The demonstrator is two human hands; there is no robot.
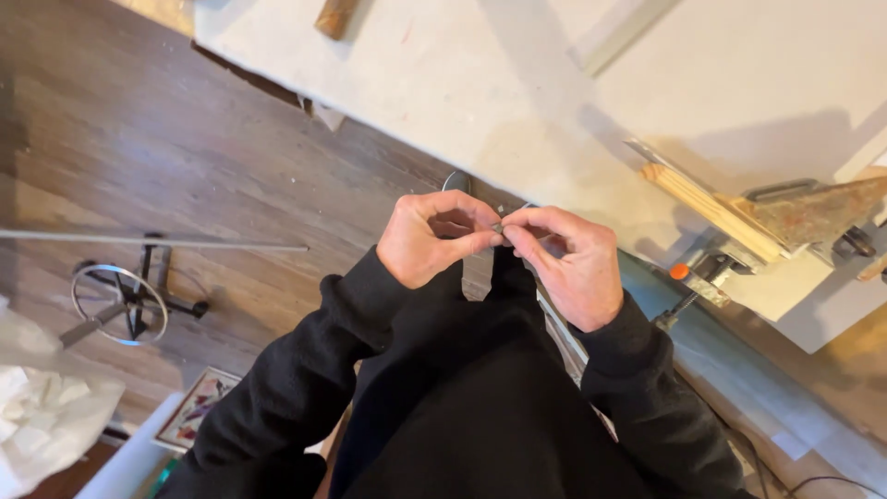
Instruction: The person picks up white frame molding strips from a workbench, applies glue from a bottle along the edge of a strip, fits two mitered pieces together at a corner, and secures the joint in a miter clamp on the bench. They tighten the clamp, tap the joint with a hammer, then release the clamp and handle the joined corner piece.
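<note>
My left hand [430, 237] and my right hand [565, 261] meet in front of my chest at the edge of a pale workbench [517, 102]. Together the fingertips of both hands pinch a tiny grey metal piece [497, 225]. Its shape is too small to tell. Black sleeves cover both arms down to the wrists. A round metal part [455, 180] peeks out just behind my left hand's knuckles.
On the bench at right lie a wooden strip [710, 208], a rusty triangular metal tool [813, 211] and a clamp with an orange knob [681, 272]. On the wooden floor at left stand a metal wheel [120, 303] and a long rod [157, 243]. White cloth [42, 407] sits bottom left.
</note>
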